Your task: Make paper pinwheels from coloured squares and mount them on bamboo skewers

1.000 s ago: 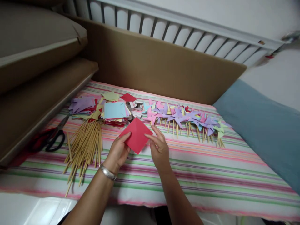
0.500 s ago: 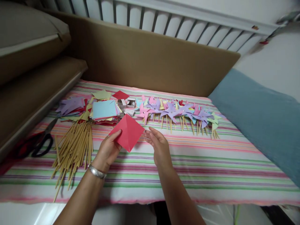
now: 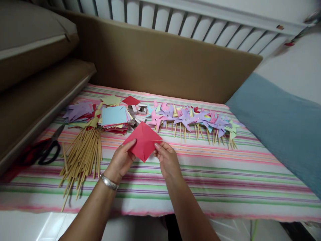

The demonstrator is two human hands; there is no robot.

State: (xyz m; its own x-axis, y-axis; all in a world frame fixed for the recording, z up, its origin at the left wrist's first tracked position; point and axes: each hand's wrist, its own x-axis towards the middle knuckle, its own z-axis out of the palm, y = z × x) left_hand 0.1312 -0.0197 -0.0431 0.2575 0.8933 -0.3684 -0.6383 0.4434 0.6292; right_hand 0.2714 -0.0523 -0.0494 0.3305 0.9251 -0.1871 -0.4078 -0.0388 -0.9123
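So, left hand [image 3: 122,159] grasps red paper [image 3: 143,142] by left side, right hand [image 3: 167,156] pinches right corner; light grip both sides best, lest corner crease or tear

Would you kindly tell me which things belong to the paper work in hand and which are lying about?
Likely belonging: red paper, gripped by left hand and right hand; paper stack; sticks; pinwheels; scissors; small boxes.

Likely unrelated: brown board; blue fabric.

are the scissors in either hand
No, the scissors lie beside the wooden sticks, while the left hand and right hand hold the red paper.
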